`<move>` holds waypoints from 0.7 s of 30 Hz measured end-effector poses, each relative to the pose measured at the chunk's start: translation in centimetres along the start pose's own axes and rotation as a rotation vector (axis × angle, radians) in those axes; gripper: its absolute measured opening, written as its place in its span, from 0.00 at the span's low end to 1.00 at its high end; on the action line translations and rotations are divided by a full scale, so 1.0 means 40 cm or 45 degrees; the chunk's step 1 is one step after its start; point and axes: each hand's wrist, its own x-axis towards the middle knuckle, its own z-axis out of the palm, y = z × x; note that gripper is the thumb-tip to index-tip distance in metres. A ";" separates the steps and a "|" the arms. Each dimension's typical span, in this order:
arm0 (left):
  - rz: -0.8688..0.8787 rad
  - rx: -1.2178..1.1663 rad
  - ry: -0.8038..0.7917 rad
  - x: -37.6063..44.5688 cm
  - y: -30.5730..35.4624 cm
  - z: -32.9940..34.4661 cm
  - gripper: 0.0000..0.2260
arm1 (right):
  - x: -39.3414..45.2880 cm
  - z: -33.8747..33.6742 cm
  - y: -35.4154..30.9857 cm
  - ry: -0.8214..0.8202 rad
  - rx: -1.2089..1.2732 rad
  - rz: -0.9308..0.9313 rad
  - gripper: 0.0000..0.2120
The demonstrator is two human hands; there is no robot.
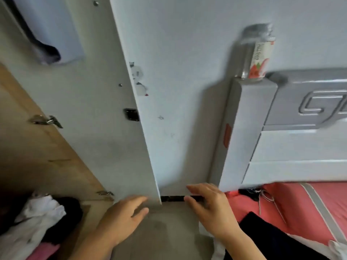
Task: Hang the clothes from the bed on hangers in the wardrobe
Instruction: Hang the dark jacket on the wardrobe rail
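My left hand [124,215] and my right hand [210,205] are stretched out low in the view, fingers relaxed, and neither holds anything. They hover over the floor between the wardrobe [105,109] on the left and the bed [293,207] with its red sheet on the right. A dark garment [277,239] lies on the bed under my right forearm. White, black and pink clothes [43,214] are piled in the wardrobe's bottom left. A pale garment with a dark sleeve [45,34] hangs at the top left. No hanger is visible.
The wardrobe's white side panel [131,91] stands straight ahead, edge on. A wooden door [37,147] with metal hinges is open at left. The grey headboard [281,119] carries a drink bottle [261,59] on its corner post.
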 end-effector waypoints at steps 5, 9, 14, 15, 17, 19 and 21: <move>-0.286 -0.091 0.199 -0.108 -0.151 -0.128 0.18 | 0.156 0.167 -0.193 -0.266 0.117 -0.304 0.22; -0.520 -0.138 0.442 -0.184 -0.224 -0.231 0.18 | 0.260 0.301 -0.345 -0.467 0.163 -0.586 0.16; -0.741 -0.142 0.739 -0.263 -0.281 -0.374 0.18 | 0.382 0.425 -0.527 -0.641 0.195 -0.940 0.14; -0.760 -0.075 0.816 -0.281 -0.285 -0.409 0.18 | 0.404 0.439 -0.572 -0.664 0.216 -0.986 0.13; -0.791 0.120 0.964 -0.318 -0.277 -0.485 0.18 | 0.446 0.463 -0.658 -0.653 0.285 -1.093 0.14; -0.810 0.300 1.078 -0.354 -0.254 -0.564 0.22 | 0.480 0.471 -0.750 -0.623 0.390 -1.195 0.13; -0.856 0.463 1.153 -0.398 -0.231 -0.639 0.26 | 0.504 0.470 -0.853 -0.625 0.529 -1.292 0.10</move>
